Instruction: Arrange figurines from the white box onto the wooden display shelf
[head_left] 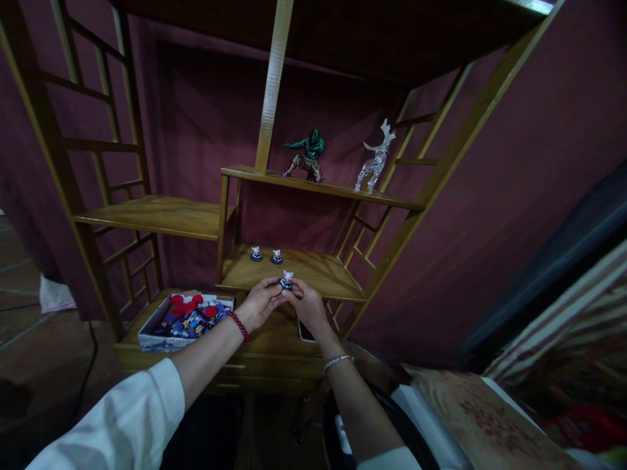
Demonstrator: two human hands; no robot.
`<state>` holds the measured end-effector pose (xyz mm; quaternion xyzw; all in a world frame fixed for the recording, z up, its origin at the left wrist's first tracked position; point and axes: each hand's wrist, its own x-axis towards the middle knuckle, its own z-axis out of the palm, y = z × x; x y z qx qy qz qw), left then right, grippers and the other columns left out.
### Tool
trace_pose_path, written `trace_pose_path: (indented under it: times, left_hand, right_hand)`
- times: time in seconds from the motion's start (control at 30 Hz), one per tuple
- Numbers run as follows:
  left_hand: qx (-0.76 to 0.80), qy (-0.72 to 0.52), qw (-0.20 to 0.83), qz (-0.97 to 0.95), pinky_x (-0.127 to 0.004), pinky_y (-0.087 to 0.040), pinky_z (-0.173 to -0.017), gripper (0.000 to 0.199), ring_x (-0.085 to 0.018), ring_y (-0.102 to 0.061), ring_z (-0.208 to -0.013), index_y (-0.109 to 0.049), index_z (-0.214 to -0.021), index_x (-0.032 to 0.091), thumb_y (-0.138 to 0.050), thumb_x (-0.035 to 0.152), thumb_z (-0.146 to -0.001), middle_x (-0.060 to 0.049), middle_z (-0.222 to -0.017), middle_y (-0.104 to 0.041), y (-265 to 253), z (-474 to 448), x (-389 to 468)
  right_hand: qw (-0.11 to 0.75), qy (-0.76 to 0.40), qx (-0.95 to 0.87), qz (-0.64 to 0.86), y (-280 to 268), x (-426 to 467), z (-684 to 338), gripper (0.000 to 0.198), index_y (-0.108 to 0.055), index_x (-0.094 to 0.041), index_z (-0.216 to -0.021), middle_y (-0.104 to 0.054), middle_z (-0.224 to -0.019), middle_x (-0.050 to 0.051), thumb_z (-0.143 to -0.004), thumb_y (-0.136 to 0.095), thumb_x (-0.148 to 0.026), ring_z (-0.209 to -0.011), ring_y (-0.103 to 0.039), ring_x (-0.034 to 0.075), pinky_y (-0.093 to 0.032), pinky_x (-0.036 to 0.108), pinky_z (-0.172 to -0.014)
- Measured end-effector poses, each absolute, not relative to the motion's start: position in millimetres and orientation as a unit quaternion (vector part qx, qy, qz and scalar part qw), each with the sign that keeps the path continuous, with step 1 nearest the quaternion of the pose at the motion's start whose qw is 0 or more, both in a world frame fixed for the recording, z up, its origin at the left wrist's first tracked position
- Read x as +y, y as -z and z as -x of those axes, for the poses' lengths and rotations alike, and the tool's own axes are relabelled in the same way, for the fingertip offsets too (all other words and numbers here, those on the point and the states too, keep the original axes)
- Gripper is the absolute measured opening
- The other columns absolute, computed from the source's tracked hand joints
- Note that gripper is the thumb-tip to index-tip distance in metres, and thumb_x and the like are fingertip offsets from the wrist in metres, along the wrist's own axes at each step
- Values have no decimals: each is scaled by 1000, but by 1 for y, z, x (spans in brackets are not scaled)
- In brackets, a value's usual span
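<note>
A small figurine (287,281) with a white head and a dark round base is held between both hands in front of the lower shelf. My left hand (262,303) pinches it from the left, and my right hand (307,305) grips it from the right. Behind them, two similar figurines, a left one (256,254) and a right one (277,256), stand upright side by side on the lower wooden shelf (323,271).
An open box (166,341) of colourful small items sits at the lower left. Above, a green-and-bronze figure (308,155) and a clear deer figurine (375,160) stand on the upper shelf (337,189). A dark flat device (306,331) lies partly behind my right wrist.
</note>
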<state>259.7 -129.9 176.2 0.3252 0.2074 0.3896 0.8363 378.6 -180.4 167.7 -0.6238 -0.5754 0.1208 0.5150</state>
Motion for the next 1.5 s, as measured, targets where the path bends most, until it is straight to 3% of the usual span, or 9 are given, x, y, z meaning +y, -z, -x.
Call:
trace_pose_path:
  times: [0.67,0.8,1.0,1.1,1.2,1.5]
  left_hand:
    - [272,-380,771,-433,-31,-47,-87,18,-9,-62,-71,-57,-78,9,-47,-5,-73,-7,-78,-65,-187,-292,-121]
    - [308,-375,686,-542,-31,-48,-82,24,-13,-61,-80,-59,-91,9,-45,-2,-75,-12,-92,-65,-181,-301,-115]
    - [343,-310,344,-817,-32,-37,-95,39,-19,-52,-104,-55,-113,12,-41,9,-77,-10,-111,-60,-182,-302,-108]
    - [337,-276,242,-867,-31,-32,-99,42,-20,-47,-110,-51,-118,10,-40,12,-77,-11,-118,-56,-185,-303,-106]
    - [319,-270,213,-883,-31,-30,-99,44,-20,-46,-110,-50,-119,9,-38,14,-77,-11,-117,-55,-185,-307,-103]
    - [260,-293,271,-879,-32,-19,-107,48,-21,-31,-126,-47,-122,10,-42,14,-74,-12,-131,-44,-169,-326,-82]
  right_hand:
    - [525,-169,-547,630,-161,-159,-429,32,-57,-21,-99,-67,-95,2,-67,-60,-19,-86,-63,15,-49,31,-83]
    - [535,-178,-522,640,-160,-151,-438,32,-58,-19,-96,-67,-93,3,-65,-62,-17,-86,-63,16,-49,31,-83]
    - [529,-165,-504,662,-156,-138,-454,32,-59,-19,-96,-67,-92,3,-64,-62,-18,-87,-62,16,-48,31,-84]
    - [519,-150,-509,670,-157,-133,-461,31,-59,-21,-95,-67,-93,2,-64,-62,-19,-87,-62,15,-48,30,-84]
    - [509,-137,-507,682,-158,-128,-466,32,-59,-20,-96,-67,-91,1,-64,-62,-19,-85,-63,14,-48,30,-84]
    - [496,-116,-508,695,-157,-105,-483,32,-60,-19,-96,-67,-89,1,-65,-60,-13,-83,-63,13,-48,28,-82]
